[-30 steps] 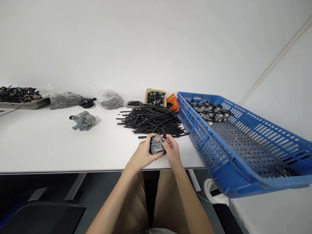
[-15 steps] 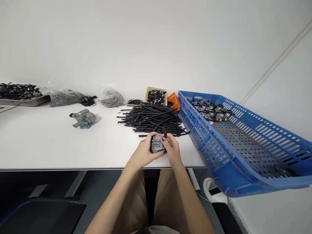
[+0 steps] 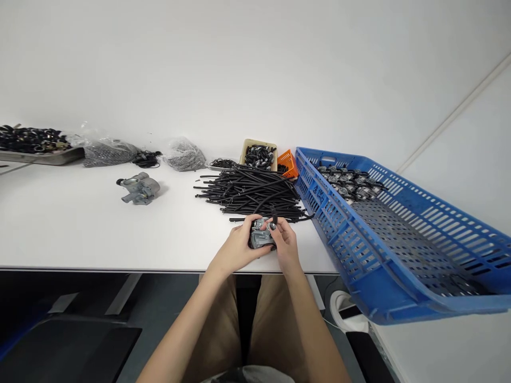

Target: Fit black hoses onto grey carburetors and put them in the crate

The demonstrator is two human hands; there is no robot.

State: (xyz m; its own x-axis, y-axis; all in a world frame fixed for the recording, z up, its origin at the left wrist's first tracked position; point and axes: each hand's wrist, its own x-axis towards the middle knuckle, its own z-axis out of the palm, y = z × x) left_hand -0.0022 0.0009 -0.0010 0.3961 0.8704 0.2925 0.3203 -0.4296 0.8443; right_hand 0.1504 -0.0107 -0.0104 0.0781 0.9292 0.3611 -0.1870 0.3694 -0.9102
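Note:
Both hands meet over the front edge of the white table (image 3: 80,234). My left hand (image 3: 235,247) wraps round a small grey metal carburetor (image 3: 260,238) from the left. My right hand (image 3: 285,244) grips it from the right, and its fingertips pinch a short black rubber hose (image 3: 274,217) that stands up from the top of the part. Just behind the hands lies a heap of black hoses (image 3: 251,192).
A second grey carburetor (image 3: 139,187) lies at the left. A blue slotted crate (image 3: 399,239) holding several carburetors (image 3: 349,183) is at the right. Behind the heap stand a beige bin of clips (image 3: 258,154) and an orange basket (image 3: 288,163). Bags (image 3: 106,151) and a tray (image 3: 35,146) line the back.
The hands and the carburetor stay in the same place by the hose heap; the fingers shift slightly on the hose. The view has tilted a little.

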